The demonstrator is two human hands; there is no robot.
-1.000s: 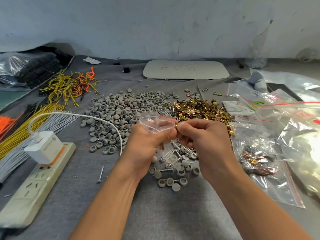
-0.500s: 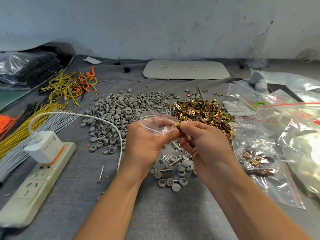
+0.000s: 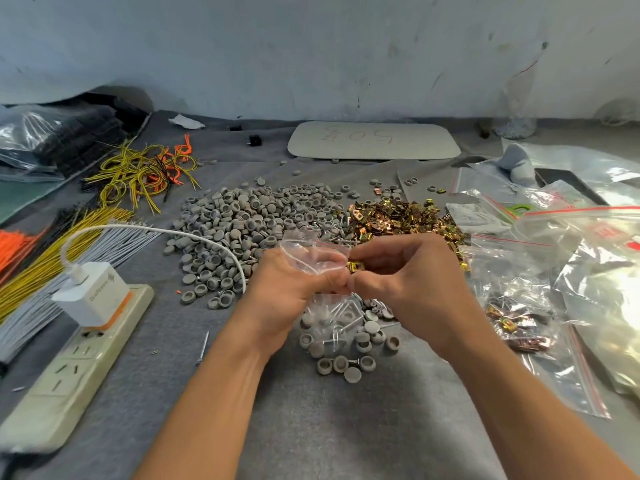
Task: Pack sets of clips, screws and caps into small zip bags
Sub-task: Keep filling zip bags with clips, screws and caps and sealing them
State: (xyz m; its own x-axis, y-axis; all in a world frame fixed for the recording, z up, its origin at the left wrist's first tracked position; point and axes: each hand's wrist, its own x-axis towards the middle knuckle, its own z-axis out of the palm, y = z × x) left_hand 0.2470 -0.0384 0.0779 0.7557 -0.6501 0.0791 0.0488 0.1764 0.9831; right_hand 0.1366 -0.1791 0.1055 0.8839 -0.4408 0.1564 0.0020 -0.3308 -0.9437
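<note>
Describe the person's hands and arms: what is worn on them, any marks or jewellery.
Both are bare. The left hand and right hand wear no gloves, and no rings show. The left forearm and right forearm carry no sleeve, watch or bracelet down to the frame's edge. No markings show.

Handwritten "505" on white board (image 3: 429, 147)
</note>
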